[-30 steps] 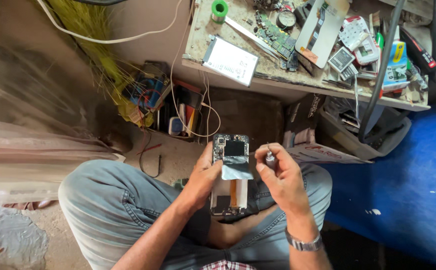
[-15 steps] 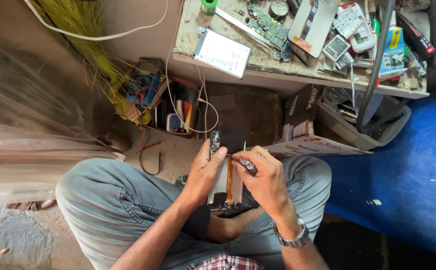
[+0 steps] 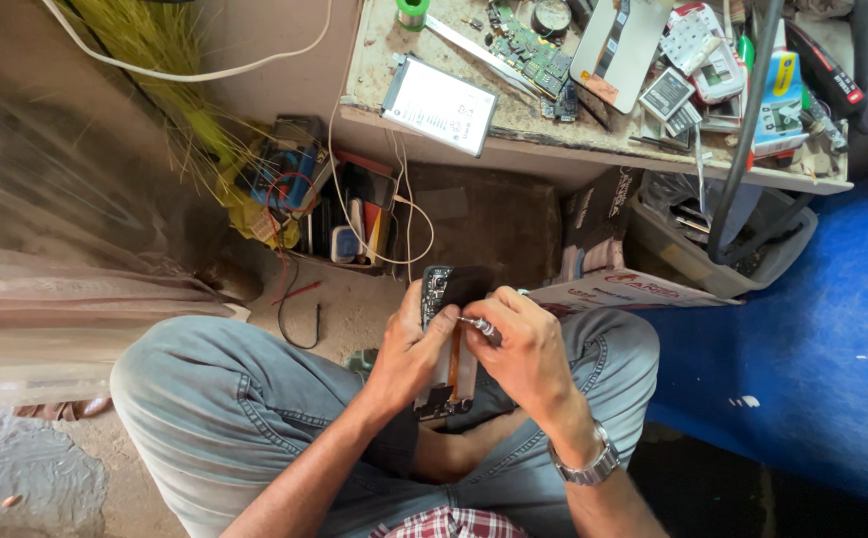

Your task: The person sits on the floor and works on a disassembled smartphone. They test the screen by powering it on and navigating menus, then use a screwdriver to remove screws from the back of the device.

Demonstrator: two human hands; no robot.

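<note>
I sit cross-legged in blue jeans and hold an opened phone (image 3: 446, 289) with its back cover off above my lap. My left hand (image 3: 406, 349) grips the phone's left edge, thumb along the side. My right hand (image 3: 523, 349), with a metal watch on the wrist, pinches a small metal screwdriver (image 3: 476, 325) whose tip rests on the phone's inner board. An orange strip runs down the middle of the phone between my hands. The lower part of the phone is partly hidden by my fingers.
A low wooden workbench (image 3: 513, 149) stands ahead with a phone battery (image 3: 441, 105), a green circuit board (image 3: 530, 50), a solder spool (image 3: 413, 12) and several small parts. Below it are tangled wires and tools (image 3: 344, 214), a cardboard box (image 3: 603, 239) and a dark bin (image 3: 723, 244). A blue mat (image 3: 822, 339) lies at right.
The white piece seen on the phone a second ago is gone from view. My right hand has closed in over the phone, and the screwdriver tip now rests on the board.
</note>
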